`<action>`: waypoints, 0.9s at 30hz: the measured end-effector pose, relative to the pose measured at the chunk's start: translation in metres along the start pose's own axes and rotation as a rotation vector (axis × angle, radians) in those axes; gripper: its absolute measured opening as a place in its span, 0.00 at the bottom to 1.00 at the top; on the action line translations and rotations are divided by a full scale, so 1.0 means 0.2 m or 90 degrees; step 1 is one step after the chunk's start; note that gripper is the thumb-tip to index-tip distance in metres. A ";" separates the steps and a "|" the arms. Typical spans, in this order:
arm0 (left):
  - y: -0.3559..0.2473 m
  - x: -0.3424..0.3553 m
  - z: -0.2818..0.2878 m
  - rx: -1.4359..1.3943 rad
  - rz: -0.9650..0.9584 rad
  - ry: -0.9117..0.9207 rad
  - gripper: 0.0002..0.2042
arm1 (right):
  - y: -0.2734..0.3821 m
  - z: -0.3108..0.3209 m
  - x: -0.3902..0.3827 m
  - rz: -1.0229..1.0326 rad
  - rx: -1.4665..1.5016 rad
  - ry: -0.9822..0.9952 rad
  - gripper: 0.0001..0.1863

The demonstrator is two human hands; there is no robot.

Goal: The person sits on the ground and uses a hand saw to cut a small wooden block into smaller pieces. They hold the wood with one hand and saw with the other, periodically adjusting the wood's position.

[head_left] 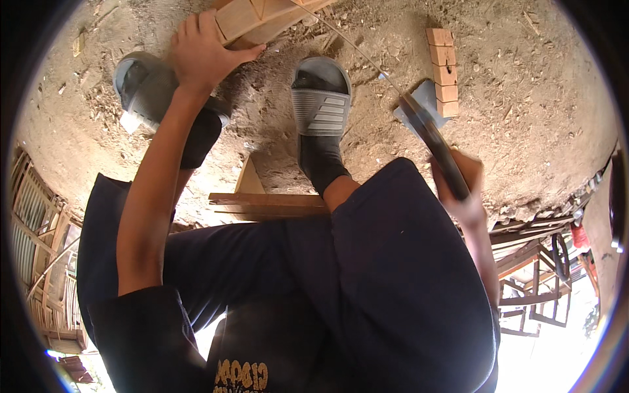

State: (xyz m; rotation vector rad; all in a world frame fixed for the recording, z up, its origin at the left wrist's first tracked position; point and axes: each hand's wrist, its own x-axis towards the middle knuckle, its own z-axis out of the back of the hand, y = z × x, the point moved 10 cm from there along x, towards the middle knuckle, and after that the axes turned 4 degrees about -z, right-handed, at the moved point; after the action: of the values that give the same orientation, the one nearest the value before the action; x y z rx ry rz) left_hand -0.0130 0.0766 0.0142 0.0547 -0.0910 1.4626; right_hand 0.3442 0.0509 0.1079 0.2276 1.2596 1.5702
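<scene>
At the upper middle, my left hand [200,56] grips the edge of a light wooden piece [249,19], thumb spread along its near side. My right hand [458,177], blurred, is closed round the dark handle of a hand saw [443,155] at the right. The saw's thin blade [354,46] slants up leftward to the top of the wooden piece. Beside the saw lies a short column of several notched wooden blocks [444,59], partly over a grey flat object [426,95] on the ground.
My sandalled feet [321,111] rest on the chip-strewn dirt ground [517,105]. Wooden boards [268,200] lie behind my feet. A slatted, corrugated structure [39,236] stands at the far left. Wooden frames [534,288] and a red object [578,236] are at the right rim.
</scene>
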 end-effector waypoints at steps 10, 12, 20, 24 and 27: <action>0.05 -0.01 -0.01 -0.028 0.040 0.032 0.41 | -0.22 0.08 -0.07 -0.005 -0.032 0.021 0.10; 0.04 -0.01 0.00 -0.011 0.054 0.052 0.41 | -0.22 0.06 -0.07 0.044 -0.056 0.002 0.09; 0.05 -0.01 0.00 -0.047 0.025 0.005 0.41 | -0.12 -0.15 0.13 -0.021 0.028 0.028 0.07; 0.03 -0.01 0.01 -0.060 0.024 -0.016 0.40 | -0.27 0.05 -0.12 -0.002 -0.039 -0.007 0.09; 0.01 0.01 0.01 -0.064 0.023 0.000 0.40 | -0.14 -0.09 0.12 0.058 0.001 0.011 0.09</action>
State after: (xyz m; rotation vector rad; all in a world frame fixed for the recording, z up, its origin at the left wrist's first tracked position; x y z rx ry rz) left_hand -0.0141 0.0793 0.0155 -0.0288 -0.1664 1.4919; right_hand 0.3383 0.0564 0.0673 0.2764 1.2799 1.6513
